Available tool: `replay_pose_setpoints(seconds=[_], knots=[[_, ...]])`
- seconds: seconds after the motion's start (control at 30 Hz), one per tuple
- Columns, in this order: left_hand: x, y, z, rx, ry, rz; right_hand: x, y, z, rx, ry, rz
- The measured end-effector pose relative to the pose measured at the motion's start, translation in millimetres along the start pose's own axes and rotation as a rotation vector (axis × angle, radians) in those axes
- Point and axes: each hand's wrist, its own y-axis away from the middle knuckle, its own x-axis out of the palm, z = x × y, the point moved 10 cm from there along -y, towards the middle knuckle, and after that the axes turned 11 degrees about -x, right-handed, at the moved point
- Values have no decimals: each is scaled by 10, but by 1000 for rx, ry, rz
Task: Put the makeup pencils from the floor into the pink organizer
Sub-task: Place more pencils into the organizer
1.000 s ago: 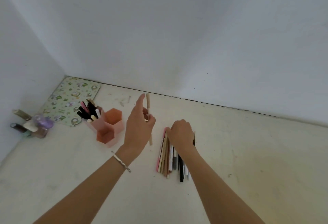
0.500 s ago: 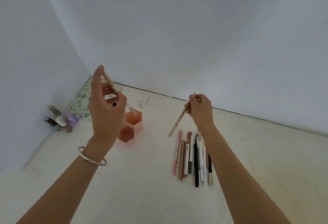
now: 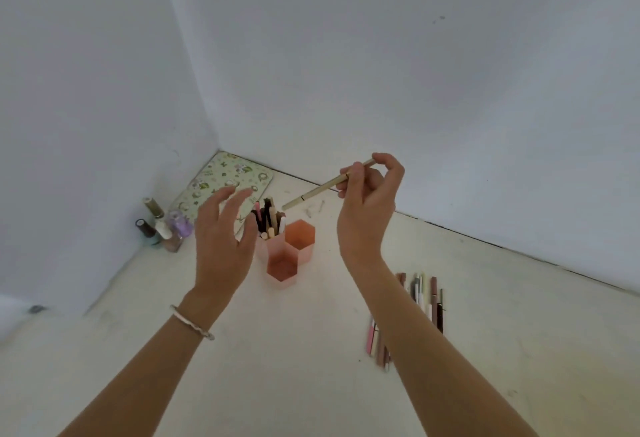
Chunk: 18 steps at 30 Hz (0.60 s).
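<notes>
The pink organizer (image 3: 301,253) has three hexagon cups and stands on the floor near the corner. Its back-left cup holds several pencils (image 3: 269,220); the other two cups look empty. My left hand (image 3: 221,239) hovers just left of that cup, fingers spread, holding nothing. My right hand (image 3: 369,208) is raised to the right of the organizer and pinches a beige pencil (image 3: 318,191) that slants down-left toward the cups. A row of several makeup pencils (image 3: 424,298) lies on the floor at the right, partly hidden by my right forearm.
Several nail polish bottles (image 3: 162,225) stand against the left wall. A flat green patterned case (image 3: 225,180) lies in the corner behind the organizer. White walls close in at the left and back.
My left hand has let go of its beige pencil, which now stands in the back-left cup, and opened. My right hand lifted its pencil up and toward the organizer. The view shifted left.
</notes>
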Motion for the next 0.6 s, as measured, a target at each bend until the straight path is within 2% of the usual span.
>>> replay_pose_setpoints(seconds=[0.17, 0.27, 0.33, 0.4, 0.47, 0.53, 0.6], knots=[[-408, -156, 77, -100, 128, -147, 473, 248, -40, -128, 224, 334], [-489, -185, -29, -93, 220, -165, 719, 492, -114, -240, 368, 581], [-451, -159, -153, -79, 278, -143, 739, 618, -117, -353, 471, 639], [-329, -70, -336, -39, 331, -98, 584, 578, -98, -367, 490, 559], [-73, 78, -552, -6, 342, -6, 286, 402, -96, -312, 454, 401], [401, 282, -722, -40, 279, 181, -72, 183, -130, -230, 431, 259], [1023, 566, -769, -141, 137, 438, -419, 13, -195, -132, 427, 166]])
